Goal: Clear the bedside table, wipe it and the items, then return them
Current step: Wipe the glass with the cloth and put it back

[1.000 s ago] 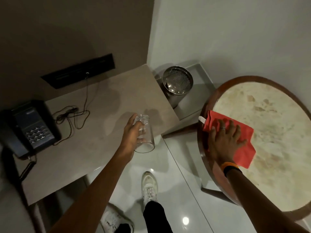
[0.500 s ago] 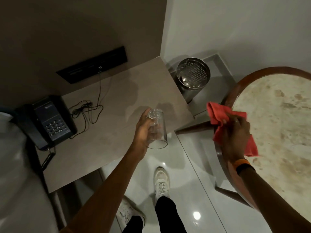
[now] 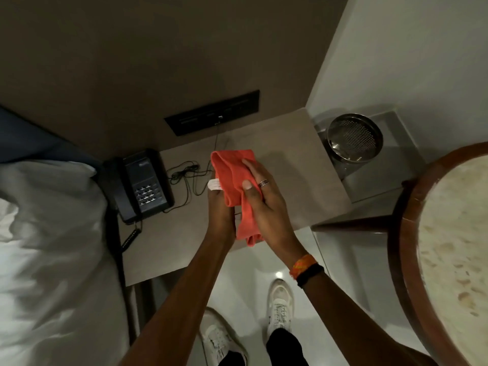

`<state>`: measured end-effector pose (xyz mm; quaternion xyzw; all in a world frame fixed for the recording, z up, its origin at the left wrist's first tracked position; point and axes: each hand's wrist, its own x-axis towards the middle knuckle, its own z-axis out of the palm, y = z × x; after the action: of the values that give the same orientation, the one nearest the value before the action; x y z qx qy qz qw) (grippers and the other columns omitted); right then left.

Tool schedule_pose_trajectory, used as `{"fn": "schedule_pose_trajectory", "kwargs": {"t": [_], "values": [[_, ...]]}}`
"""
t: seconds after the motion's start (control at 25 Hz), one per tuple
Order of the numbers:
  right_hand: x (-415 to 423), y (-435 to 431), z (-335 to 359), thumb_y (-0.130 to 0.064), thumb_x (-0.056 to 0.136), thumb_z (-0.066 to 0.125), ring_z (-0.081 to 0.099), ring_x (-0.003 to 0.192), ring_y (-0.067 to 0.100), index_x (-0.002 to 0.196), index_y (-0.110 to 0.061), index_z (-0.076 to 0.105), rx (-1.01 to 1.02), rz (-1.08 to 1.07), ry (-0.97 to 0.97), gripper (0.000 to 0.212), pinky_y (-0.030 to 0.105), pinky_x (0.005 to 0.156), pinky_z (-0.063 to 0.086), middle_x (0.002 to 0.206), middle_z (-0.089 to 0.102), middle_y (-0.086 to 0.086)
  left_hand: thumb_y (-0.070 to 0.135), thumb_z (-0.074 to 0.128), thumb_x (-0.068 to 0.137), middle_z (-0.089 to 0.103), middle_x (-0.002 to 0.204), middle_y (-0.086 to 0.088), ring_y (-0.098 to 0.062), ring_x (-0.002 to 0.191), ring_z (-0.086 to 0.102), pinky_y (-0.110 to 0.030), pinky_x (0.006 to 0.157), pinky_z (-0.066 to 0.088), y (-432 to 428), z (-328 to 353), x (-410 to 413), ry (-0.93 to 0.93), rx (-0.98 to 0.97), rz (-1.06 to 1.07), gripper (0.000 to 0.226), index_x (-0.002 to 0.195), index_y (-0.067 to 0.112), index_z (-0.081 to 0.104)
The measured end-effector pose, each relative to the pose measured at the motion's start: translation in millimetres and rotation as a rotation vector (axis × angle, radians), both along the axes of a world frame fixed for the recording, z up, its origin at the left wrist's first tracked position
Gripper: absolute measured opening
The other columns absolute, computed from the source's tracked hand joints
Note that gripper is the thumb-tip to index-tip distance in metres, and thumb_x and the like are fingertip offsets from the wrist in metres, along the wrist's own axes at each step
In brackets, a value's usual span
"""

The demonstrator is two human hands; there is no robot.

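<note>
Both my hands meet above the beige bedside table (image 3: 293, 159). A red cloth (image 3: 232, 170) with a white tag drapes between them. My right hand (image 3: 266, 204), with a ring on it, presses the cloth from the right. My left hand (image 3: 220, 215) is closed underneath it on the left. The clear glass that hand was carrying is hidden by the cloth and fingers. A dark telephone (image 3: 142, 186) sits on the table's left end, with a thin black cable (image 3: 190, 175) coiled beside it.
A white bed (image 3: 52, 233) fills the left. A steel mesh bin (image 3: 353, 138) stands on the floor right of the bedside table. A round stone-topped table with a wooden rim (image 3: 406, 233) is at far right. A black wall panel (image 3: 211, 112) is above the bedside table.
My right hand lifted the red cloth off the round table and brought it left to my left hand and the glass. The cloth now covers the glass. The view swung left towards the bed.
</note>
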<state>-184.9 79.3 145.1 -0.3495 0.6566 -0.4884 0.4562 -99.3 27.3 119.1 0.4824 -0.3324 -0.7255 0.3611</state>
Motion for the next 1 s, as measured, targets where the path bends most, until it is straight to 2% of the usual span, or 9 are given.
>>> {"fn": "schedule_pose_trajectory", "kwargs": {"t": [0.08, 0.16, 0.32, 0.4, 0.52, 0.68, 0.8, 0.92, 1.0], "values": [[7, -16, 0, -0.041, 0.103, 0.048, 0.057, 0.129, 0.037, 0.149, -0.043, 0.04, 0.076, -0.023, -0.102, 0.046, 0.058, 0.104, 0.051, 0.148, 0.052, 0.007, 0.03, 0.063, 0.091, 0.073, 0.095, -0.003, -0.023, 0.089, 0.07, -0.039, 0.08, 0.059, -6, 3, 12, -0.089, -0.063, 0.05, 0.024, 0.11, 0.017, 0.064], [13, -27, -1, -0.041, 0.103, 0.049, 0.061, 0.123, 0.04, 0.149, -0.035, 0.043, 0.117, -0.041, -0.179, 0.047, 0.056, 0.101, 0.054, 0.14, 0.059, 0.011, 0.024, 0.062, 0.096, 0.075, 0.101, 0.002, -0.013, 0.089, 0.073, -0.029, 0.074, 0.058, -7, 1, 22, -0.14, -0.073, 0.052, 0.027, 0.123, 0.018, 0.063], [31, -24, -2, -0.038, 0.101, 0.054, 0.062, 0.123, 0.024, 0.149, -0.031, 0.047, 0.061, 0.02, -0.25, 0.049, 0.031, 0.089, 0.061, 0.141, 0.06, 0.003, 0.008, 0.061, 0.095, 0.072, 0.081, 0.0, -0.011, 0.069, 0.068, -0.027, 0.062, 0.055, -18, 4, 48, -0.106, -0.055, 0.192, 0.019, 0.113, 0.003, 0.064], [41, -9, -6, -0.045, 0.095, 0.057, 0.064, 0.121, 0.025, 0.147, -0.028, 0.049, 0.087, 0.032, -0.254, 0.056, 0.023, 0.078, 0.062, 0.139, 0.062, 0.005, 0.006, 0.055, 0.097, 0.066, 0.083, -0.004, -0.014, 0.072, 0.063, -0.028, 0.066, 0.054, -23, 5, 58, -0.06, -0.077, 0.261, 0.017, 0.111, -0.001, 0.062], [50, -5, -7, -0.052, 0.091, 0.057, 0.066, 0.117, 0.03, 0.145, -0.029, 0.052, 0.106, 0.022, -0.232, 0.059, 0.038, 0.092, 0.061, 0.136, 0.064, 0.008, 0.014, 0.059, 0.096, 0.065, 0.083, -0.005, -0.018, 0.074, 0.062, -0.032, 0.068, 0.053, -16, 4, 64, -0.035, -0.053, 0.279, 0.007, 0.096, 0.01, 0.065], [45, -46, -6, -0.042, 0.103, 0.048, 0.057, 0.131, 0.028, 0.15, -0.035, 0.043, 0.083, 0.029, -0.21, 0.048, 0.054, 0.11, 0.048, 0.15, 0.053, 0.006, 0.033, 0.061, 0.094, 0.074, 0.108, -0.007, -0.02, 0.097, 0.071, -0.033, 0.072, 0.057, -4, 6, 61, 0.015, 0.07, 0.238, 0.038, 0.126, 0.015, 0.065], [47, -55, -5, -0.037, 0.106, 0.046, 0.051, 0.132, 0.024, 0.152, -0.041, 0.039, 0.035, 0.097, -0.193, 0.047, 0.057, 0.115, 0.04, 0.157, 0.046, 0.003, 0.047, 0.064, 0.088, 0.076, 0.105, 0.003, -0.01, 0.096, 0.071, -0.028, 0.067, 0.054, -9, 10, 63, -0.025, 0.046, 0.215, 0.046, 0.126, 0.022, 0.066], [54, -30, -6, -0.038, 0.103, 0.049, 0.055, 0.134, 0.03, 0.152, -0.034, 0.042, 0.061, 0.081, -0.198, 0.049, 0.054, 0.112, 0.046, 0.149, 0.055, 0.003, 0.028, 0.067, 0.092, 0.073, 0.087, 0.001, -0.012, 0.077, 0.068, -0.022, 0.057, 0.053, -13, 11, 70, -0.024, 0.014, 0.235, 0.04, 0.126, 0.008, 0.064], [59, -12, -7, -0.045, 0.099, 0.052, 0.059, 0.128, 0.035, 0.15, -0.037, 0.044, 0.077, 0.076, -0.196, 0.052, 0.054, 0.106, 0.051, 0.143, 0.059, 0.009, 0.011, 0.062, 0.094, 0.07, 0.078, -0.001, -0.016, 0.071, 0.064, -0.027, 0.06, 0.054, -11, 8, 76, -0.031, 0.001, 0.236, 0.035, 0.127, 0.001, 0.061]]}}
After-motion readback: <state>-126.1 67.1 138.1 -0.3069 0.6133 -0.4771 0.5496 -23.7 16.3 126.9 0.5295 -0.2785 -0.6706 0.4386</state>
